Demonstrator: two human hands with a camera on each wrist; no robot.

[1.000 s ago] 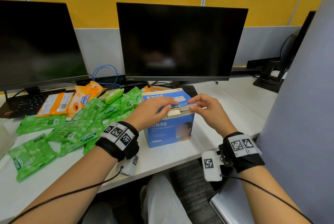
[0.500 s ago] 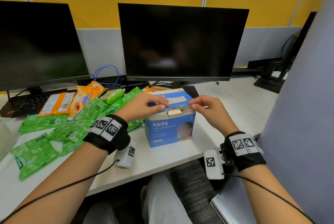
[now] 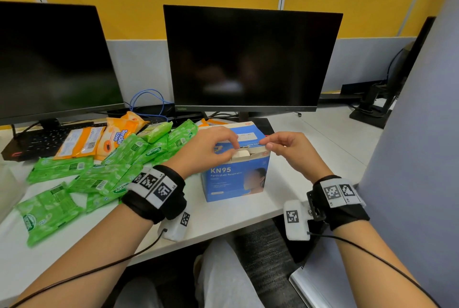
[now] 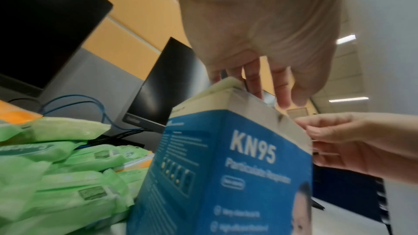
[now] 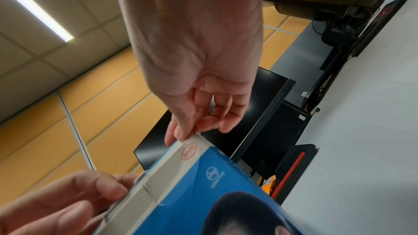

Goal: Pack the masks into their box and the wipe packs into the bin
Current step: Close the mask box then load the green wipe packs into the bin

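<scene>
The blue KN95 mask box (image 3: 234,178) stands upright on the white desk (image 3: 223,218) in front of me. Its lid is down but gapes at the front, with something white (image 3: 241,154) showing in the gap. My left hand (image 3: 232,151) pinches the lid's front edge near the left end (image 5: 126,194). At the box's right top corner, the thumb and forefinger of my right hand (image 3: 267,145) pinch the lid (image 5: 190,137). A heap of green wipe packs (image 3: 99,178) lies left of the box, with orange packs (image 3: 82,142) behind it.
Two dark monitors (image 3: 250,59) stand at the back, with a keyboard (image 3: 37,141) and blue cable (image 3: 149,99) behind the packs. A grey partition (image 3: 417,133) rises close on my right. The pale edge of a container (image 3: 7,183) shows at far left.
My left hand has drawn back from lying over the lid top and now pinches its front edge. The right hand has stayed at the right corner. The box has not moved.
</scene>
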